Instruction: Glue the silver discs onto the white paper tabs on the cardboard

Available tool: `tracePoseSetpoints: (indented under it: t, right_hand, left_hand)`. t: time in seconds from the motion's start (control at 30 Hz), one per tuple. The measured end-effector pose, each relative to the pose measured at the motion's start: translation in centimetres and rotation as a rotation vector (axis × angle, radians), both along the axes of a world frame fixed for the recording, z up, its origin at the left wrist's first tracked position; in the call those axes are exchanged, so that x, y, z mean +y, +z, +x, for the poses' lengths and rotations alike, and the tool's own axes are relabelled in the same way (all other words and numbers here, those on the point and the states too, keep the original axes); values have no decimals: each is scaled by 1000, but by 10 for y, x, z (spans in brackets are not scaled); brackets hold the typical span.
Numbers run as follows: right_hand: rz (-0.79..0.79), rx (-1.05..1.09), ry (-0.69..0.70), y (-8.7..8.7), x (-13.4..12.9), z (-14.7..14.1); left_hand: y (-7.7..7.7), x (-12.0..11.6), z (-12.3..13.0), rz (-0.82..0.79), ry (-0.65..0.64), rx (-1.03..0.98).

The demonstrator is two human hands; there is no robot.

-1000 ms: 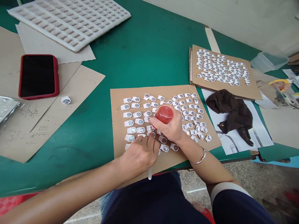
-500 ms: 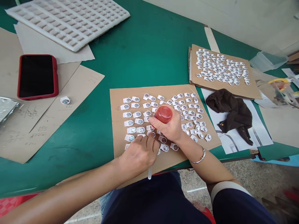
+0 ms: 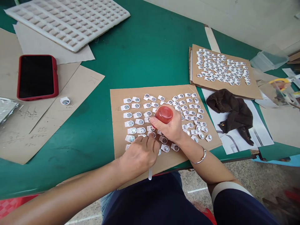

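Observation:
My right hand (image 3: 172,126) is wrapped round a red, shiny, rounded bottle (image 3: 164,114), base up and tilted, its lower end hidden by the fingers. My left hand (image 3: 142,151) is closed beside it, fingertips down among small white tabs with round, dark-patterned faces (image 3: 131,130). From under this hand a slim pale stick (image 3: 150,173) pokes out; its other end is hidden. The tabs lie in rough rows on a brown cardboard sheet (image 3: 126,156), and both hands are over its middle.
To the right, a second cardboard (image 3: 254,90) bears more tabs, near a dark brown cloth (image 3: 234,109) and a clear plastic box (image 3: 269,59). On the left lie a red-cased phone (image 3: 36,77), one loose tab (image 3: 65,101) and a white gridded tray (image 3: 75,46).

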State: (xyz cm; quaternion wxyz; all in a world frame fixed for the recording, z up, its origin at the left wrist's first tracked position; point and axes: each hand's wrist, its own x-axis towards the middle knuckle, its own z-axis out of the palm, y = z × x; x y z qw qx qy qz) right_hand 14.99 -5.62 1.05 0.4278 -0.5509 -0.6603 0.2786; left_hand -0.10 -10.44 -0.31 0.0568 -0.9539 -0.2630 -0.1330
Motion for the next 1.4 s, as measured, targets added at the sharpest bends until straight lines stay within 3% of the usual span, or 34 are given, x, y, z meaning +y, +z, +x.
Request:
tracePoseSetpoints:
  t: [0.87, 1.4]
  right_hand:
    - [14, 37, -7, -5, 2, 0]
    - [-60, 83, 25, -7, 2, 1]
  left_hand:
    - [2, 0, 0, -8, 9, 32]
    - [0, -1, -1, 1, -2, 37]
